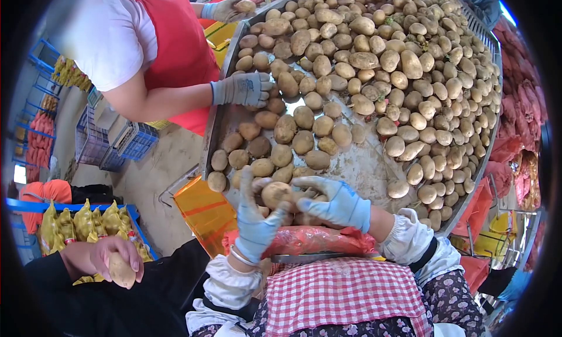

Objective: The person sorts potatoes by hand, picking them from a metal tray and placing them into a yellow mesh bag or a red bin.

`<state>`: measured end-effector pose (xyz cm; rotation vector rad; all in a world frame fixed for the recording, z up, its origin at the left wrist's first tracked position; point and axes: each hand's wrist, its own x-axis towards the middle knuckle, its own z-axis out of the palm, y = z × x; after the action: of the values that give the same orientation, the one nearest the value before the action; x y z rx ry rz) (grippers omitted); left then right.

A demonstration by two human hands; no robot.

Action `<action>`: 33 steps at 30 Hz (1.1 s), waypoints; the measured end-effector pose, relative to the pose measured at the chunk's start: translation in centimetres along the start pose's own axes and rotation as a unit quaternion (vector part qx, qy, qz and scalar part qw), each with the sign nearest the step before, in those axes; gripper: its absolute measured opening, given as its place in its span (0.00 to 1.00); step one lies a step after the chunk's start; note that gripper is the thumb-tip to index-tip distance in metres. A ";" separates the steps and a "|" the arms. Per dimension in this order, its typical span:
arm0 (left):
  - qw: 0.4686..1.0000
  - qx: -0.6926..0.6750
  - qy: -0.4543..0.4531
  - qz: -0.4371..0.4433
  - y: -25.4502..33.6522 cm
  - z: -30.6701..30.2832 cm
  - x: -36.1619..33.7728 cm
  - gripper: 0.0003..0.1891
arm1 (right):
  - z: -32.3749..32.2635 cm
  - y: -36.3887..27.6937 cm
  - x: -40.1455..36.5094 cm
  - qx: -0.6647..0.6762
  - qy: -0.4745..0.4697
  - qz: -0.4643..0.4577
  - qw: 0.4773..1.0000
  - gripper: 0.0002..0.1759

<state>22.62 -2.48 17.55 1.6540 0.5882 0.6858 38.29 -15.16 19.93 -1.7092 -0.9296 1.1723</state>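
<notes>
A round brown potato (277, 194) is between my two gloved hands, above the near edge of the sorting table. My left hand (256, 220), in a light blue and grey glove, curls round its left side with the thumb below. From the right, the fingers of my right hand (336, 203) close on the same potato. Just past my hands, several loose potatoes (281, 155) lie on the metal table (374, 167). Directly beneath my hands is a red plastic bag (310, 240) at the table's edge.
A large potato heap (410, 73) covers the table's far and right side. Across on the left, a co-worker in a red apron (178, 41) reaches a gloved hand (241, 90) among potatoes. Another person's bare hand (120, 259) holds a potato at lower left. A yellow-orange crate (208, 211) stands beside the table.
</notes>
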 end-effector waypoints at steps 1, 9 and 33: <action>0.998 0.040 -0.028 0.035 0.5 0.5 -0.2 0.47 | 0.5 -1.2 -0.1 0.028 0.018 -0.045 0.998 0.33; 0.902 0.269 -0.088 0.326 1.5 1.6 0.2 0.47 | -1.6 -2.5 -1.9 -0.211 -0.020 -0.037 0.977 0.35; 0.928 0.180 -0.205 0.255 -0.2 8.9 0.9 0.45 | -4.1 4.2 -5.5 0.212 0.091 0.021 0.973 0.26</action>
<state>29.58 -7.89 16.28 2.2553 -0.0354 0.5892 41.06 -22.59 18.66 -1.4599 -0.4894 1.1250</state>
